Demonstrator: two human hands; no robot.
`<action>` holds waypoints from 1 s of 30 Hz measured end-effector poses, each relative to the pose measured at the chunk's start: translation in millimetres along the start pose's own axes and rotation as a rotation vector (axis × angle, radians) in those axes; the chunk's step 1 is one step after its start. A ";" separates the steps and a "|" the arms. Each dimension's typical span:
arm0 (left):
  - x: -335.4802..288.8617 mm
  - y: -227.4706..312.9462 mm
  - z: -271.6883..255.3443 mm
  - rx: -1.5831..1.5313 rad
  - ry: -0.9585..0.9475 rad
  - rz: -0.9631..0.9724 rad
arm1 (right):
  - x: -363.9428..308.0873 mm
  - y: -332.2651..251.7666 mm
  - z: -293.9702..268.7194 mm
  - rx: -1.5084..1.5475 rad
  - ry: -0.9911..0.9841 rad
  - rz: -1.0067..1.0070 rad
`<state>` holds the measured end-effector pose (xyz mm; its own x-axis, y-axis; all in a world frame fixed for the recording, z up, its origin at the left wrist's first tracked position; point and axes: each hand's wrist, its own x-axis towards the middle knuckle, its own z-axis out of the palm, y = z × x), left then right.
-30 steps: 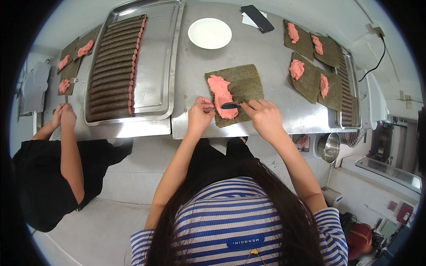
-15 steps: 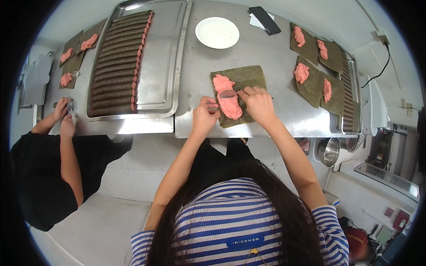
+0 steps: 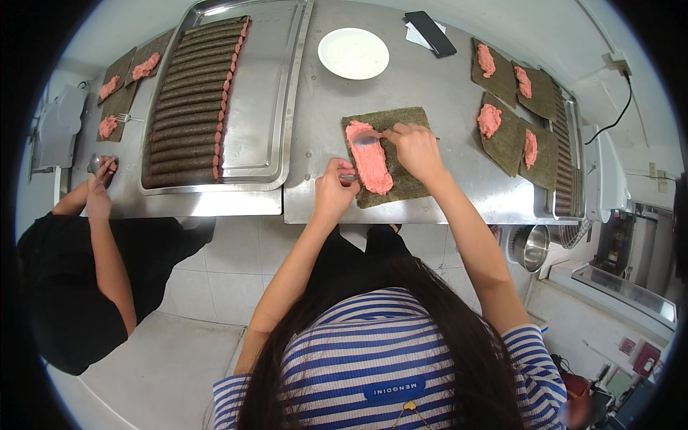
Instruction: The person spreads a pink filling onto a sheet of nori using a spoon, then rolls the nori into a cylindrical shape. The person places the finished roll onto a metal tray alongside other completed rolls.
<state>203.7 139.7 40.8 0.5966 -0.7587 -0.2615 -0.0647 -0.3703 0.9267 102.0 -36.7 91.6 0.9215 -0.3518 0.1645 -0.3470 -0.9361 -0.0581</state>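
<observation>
A strip of pink minced paste (image 3: 371, 172) lies along the left part of a dark green seaweed sheet (image 3: 410, 179) on the steel table in front of me. My right hand (image 3: 417, 153) is closed around a spoon (image 3: 367, 139), whose bowl rests on the upper end of the paste. Beside the sheet's left edge, my left hand (image 3: 334, 186) pinches a metal utensil (image 3: 349, 177) that points toward the paste; most of it is hidden, so its kind is unclear.
A steel tray (image 3: 278, 143) at left holds rows of seaweed rolls. A white plate (image 3: 353, 54) and black phone (image 3: 431, 34) lie farther back. Seaweed sheets with paste (image 3: 530, 148) and another tray of rolls (image 3: 566, 150) stand right. At far left, a co-worker's hands (image 3: 101, 188) hold a spoon.
My right hand's spoon has moved up to the far end of the paste, which is now flatter and smoother. My left hand stays nearly in place. The co-worker's hands have shifted slightly.
</observation>
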 end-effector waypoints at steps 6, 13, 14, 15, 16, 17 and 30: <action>-0.5 3.2 -0.1 -0.004 0.006 0.010 | 14.4 8.7 3.1 0.031 -0.020 -0.037; 32.3 6.8 -15.1 -0.008 0.099 0.060 | 32.2 15.1 -3.3 0.093 -0.052 0.115; 39.5 8.1 -17.3 0.009 0.112 0.076 | 34.6 18.0 -3.5 0.125 -0.043 0.152; 47.0 8.6 -18.7 0.011 0.126 0.079 | 36.3 20.4 -4.6 0.157 -0.033 0.188; 54.4 9.2 -19.6 0.012 0.142 0.081 | 36.8 22.7 -7.6 0.159 -0.052 0.162; 61.1 9.9 -20.4 0.013 0.158 0.083 | 36.6 25.3 -11.7 0.160 -0.070 0.135; 107.8 17.5 -18.4 0.168 0.235 0.063 | 38.4 26.1 -2.0 0.040 -0.131 -0.058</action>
<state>281.6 61.3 33.8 0.7551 -0.6450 -0.1172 -0.2270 -0.4249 0.8763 128.0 -74.7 98.4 0.9556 -0.2920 0.0393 -0.2875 -0.9534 -0.0918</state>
